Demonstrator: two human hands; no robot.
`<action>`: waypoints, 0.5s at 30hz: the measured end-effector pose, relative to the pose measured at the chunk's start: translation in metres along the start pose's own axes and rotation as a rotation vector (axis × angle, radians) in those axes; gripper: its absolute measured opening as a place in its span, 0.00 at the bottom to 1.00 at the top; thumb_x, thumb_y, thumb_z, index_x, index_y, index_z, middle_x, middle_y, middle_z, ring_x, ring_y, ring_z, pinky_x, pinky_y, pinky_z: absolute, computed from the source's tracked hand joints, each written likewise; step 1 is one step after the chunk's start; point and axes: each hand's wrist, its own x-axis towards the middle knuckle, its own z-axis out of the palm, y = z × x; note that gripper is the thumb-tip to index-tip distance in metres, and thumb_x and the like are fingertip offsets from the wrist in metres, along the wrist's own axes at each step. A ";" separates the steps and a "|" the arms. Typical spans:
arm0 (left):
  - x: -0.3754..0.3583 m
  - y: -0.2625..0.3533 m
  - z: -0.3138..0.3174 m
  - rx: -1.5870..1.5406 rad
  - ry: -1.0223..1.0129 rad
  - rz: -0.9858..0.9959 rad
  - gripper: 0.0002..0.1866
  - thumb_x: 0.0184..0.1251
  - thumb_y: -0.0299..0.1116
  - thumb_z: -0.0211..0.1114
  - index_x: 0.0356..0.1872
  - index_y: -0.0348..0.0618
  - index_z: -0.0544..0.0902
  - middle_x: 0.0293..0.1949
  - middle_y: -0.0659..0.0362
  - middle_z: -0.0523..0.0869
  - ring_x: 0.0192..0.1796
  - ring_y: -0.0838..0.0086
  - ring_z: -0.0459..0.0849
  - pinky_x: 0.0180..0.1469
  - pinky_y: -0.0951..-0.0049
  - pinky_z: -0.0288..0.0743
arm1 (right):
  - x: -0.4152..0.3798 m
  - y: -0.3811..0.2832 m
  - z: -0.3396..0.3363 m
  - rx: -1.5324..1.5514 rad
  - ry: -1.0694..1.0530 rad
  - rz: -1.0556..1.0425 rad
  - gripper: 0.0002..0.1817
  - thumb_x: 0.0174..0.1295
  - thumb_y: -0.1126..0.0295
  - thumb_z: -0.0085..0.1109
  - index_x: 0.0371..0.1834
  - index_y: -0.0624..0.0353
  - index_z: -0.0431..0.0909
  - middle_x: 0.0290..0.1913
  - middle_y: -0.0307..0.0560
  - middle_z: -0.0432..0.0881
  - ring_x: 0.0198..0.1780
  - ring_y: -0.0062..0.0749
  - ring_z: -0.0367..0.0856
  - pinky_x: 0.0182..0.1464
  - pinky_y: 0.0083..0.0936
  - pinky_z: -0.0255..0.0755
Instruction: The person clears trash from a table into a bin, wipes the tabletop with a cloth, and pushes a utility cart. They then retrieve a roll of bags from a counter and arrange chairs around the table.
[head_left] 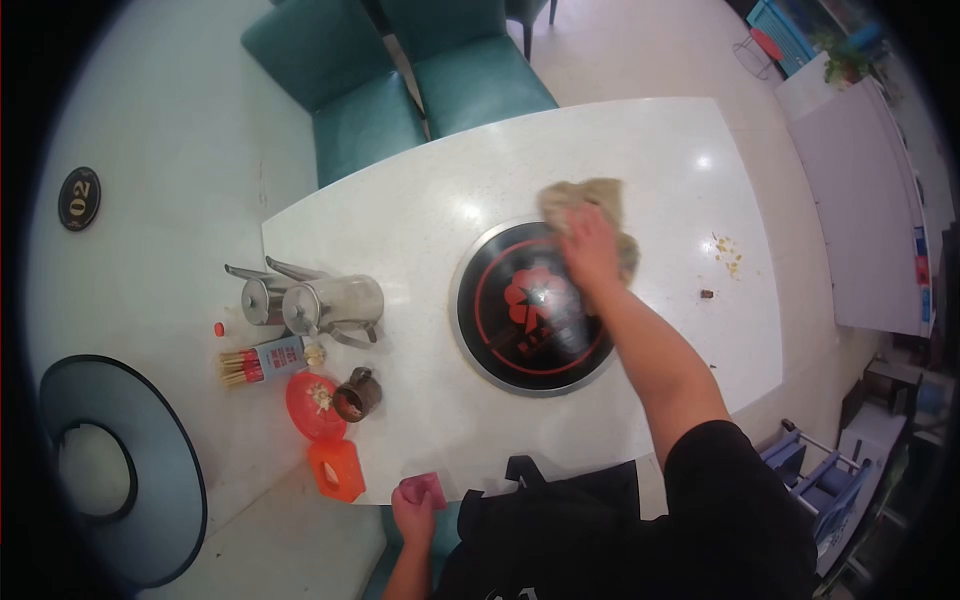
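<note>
My right hand point(588, 245) presses a beige cloth point(598, 192) onto the white table point(420, 215), over the upper right edge of a round black cooktop point(480, 340). The cooktop has a red pattern and a metal rim. Motion slightly blurs this hand and the cloth. Close to the front edge of the table, my left hand point(412, 515) is closed around a folded pink cloth point(428, 488).
At the left stand metal pitchers point(335, 305), a holder of chopsticks point(275, 358), a red bowl point(308, 425), a brown cup point(358, 397) and an orange container point(338, 470). Yellow crumbs point(727, 257) and a small brown scrap point(707, 294) lie right. Green chairs point(370, 120) stand beyond.
</note>
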 end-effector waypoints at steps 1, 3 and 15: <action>0.003 -0.002 0.004 0.005 0.005 0.028 0.22 0.53 0.32 0.72 0.49 0.36 0.77 0.47 0.46 0.81 0.53 0.51 0.81 0.57 0.58 0.74 | -0.015 0.028 -0.003 -0.010 0.031 0.055 0.30 0.67 0.56 0.55 0.72 0.51 0.68 0.74 0.56 0.65 0.76 0.53 0.60 0.74 0.49 0.55; 0.004 0.000 0.007 0.006 0.008 0.057 0.22 0.54 0.32 0.72 0.50 0.36 0.77 0.48 0.46 0.81 0.53 0.50 0.81 0.57 0.58 0.74 | -0.046 0.078 -0.011 -0.078 0.115 0.115 0.28 0.66 0.60 0.58 0.70 0.54 0.71 0.70 0.57 0.70 0.73 0.54 0.64 0.72 0.47 0.60; -0.011 -0.010 0.012 0.101 0.006 0.095 0.22 0.54 0.31 0.73 0.49 0.36 0.77 0.46 0.46 0.81 0.51 0.50 0.81 0.56 0.58 0.74 | -0.174 -0.025 -0.097 0.398 -0.210 0.049 0.21 0.58 0.63 0.61 0.54 0.59 0.77 0.49 0.58 0.82 0.52 0.56 0.80 0.53 0.48 0.75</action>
